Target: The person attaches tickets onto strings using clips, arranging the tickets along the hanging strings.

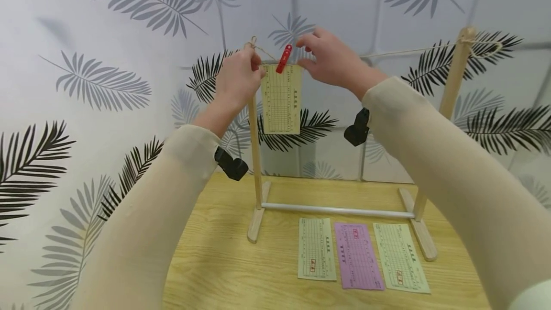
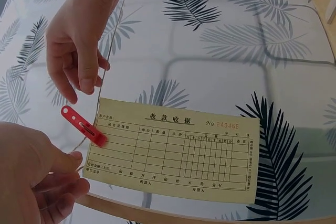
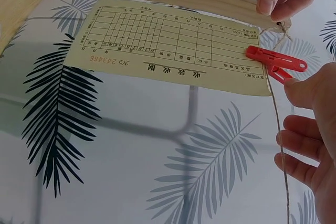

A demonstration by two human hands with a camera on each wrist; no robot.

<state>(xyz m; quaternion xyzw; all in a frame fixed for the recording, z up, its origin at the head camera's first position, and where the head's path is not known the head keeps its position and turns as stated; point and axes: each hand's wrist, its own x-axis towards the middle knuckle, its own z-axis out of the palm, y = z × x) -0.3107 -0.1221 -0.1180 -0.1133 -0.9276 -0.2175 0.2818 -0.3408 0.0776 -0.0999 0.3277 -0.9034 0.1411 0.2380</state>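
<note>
A pale yellow receipt slip (image 1: pixel 281 104) hangs from a twine line (image 3: pixel 281 145), held at its top edge by a red clothespin (image 1: pixel 284 59). My left hand (image 1: pixel 240 73) is beside the slip's upper left corner, near the post, its fingers loosely bent with nothing visibly gripped. To the right of the clothespin is my right hand (image 1: pixel 329 56), thumb and fingers spread apart. In the right wrist view its thumb (image 3: pixel 302 93) overlaps the clothespin's tail, while the left wrist view shows a gap between them.
The twine runs between two wooden posts (image 1: pixel 456 75), joined low down by a white bar (image 1: pixel 336 210). On the wooden table (image 1: pixel 215 262) in front lie a yellow-green slip (image 1: pixel 316 248), a purple slip (image 1: pixel 359 255) and another yellow-green slip (image 1: pixel 400 257). Leaf-patterned wall covering (image 1: pixel 107 157) stands behind.
</note>
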